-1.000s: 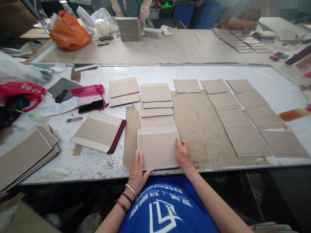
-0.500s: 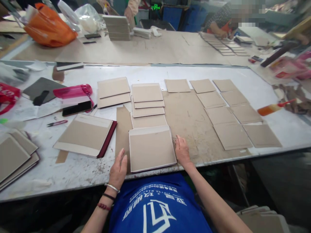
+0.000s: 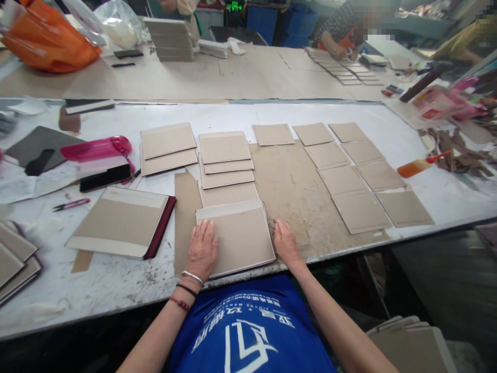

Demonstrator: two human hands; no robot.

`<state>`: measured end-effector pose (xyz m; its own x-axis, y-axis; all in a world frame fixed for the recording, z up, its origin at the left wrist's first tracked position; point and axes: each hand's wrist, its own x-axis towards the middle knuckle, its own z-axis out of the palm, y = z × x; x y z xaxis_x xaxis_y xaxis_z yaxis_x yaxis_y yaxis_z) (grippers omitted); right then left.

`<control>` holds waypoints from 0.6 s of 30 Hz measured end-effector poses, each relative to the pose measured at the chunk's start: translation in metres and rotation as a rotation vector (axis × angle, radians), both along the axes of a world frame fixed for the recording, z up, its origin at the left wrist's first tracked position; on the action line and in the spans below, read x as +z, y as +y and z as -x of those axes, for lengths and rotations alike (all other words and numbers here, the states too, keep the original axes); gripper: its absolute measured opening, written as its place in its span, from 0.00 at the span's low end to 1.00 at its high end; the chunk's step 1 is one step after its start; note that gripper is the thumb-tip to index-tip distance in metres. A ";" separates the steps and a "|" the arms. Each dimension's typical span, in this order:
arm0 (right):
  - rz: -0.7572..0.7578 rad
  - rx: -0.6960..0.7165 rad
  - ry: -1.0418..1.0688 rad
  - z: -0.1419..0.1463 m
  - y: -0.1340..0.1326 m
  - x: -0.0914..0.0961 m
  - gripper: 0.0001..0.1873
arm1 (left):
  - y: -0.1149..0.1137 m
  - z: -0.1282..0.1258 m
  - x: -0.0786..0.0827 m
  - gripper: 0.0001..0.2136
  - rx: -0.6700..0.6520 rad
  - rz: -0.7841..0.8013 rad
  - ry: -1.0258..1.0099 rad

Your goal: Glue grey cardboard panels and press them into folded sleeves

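Note:
A beige board panel [image 3: 240, 233] with a paler strip along its far edge lies at the table's front edge. It looks like a cover with a dark edge beneath. My left hand [image 3: 202, 246] rests flat on its left side, fingers stretched out. Just off its right edge is my right hand [image 3: 286, 242], fingers loosely bent and nothing visible in them. Beyond the panel, several similar boards [image 3: 225, 147] overlap in a column. To the left lies a larger beige panel [image 3: 120, 220] with a dark red strip on its right side.
Several flat beige boards [image 3: 347, 178] are laid in rows at right, near a glue bottle [image 3: 417, 167]. At left are thread snips [image 3: 72, 204], a black phone [image 3: 104, 177], a pink pouch [image 3: 97, 150] and a board stack [image 3: 15, 254]. Other people work at the far table [image 3: 252, 70].
My left hand has moved from beside the panel onto its left part. My right hand stays by the right edge, its fingers more bent. The whole view has shifted, moving the scene leftward.

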<state>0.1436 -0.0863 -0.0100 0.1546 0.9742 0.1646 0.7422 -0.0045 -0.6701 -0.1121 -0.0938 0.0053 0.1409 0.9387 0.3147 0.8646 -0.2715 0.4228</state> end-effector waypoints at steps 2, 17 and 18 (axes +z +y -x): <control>0.003 0.014 -0.024 0.002 0.000 0.001 0.17 | 0.006 0.001 -0.002 0.20 -0.005 0.011 0.015; -0.126 0.111 -0.398 0.035 0.003 0.025 0.22 | 0.021 -0.004 0.001 0.21 -0.065 0.054 0.100; -0.126 0.145 -0.421 0.041 0.004 0.028 0.22 | 0.019 -0.010 0.001 0.21 -0.065 0.070 0.108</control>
<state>0.1025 -0.0818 0.0180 -0.0874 0.9493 0.3020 0.9370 0.1813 -0.2987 -0.1026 -0.0748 0.0062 0.2319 0.9455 0.2286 0.8875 -0.3019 0.3481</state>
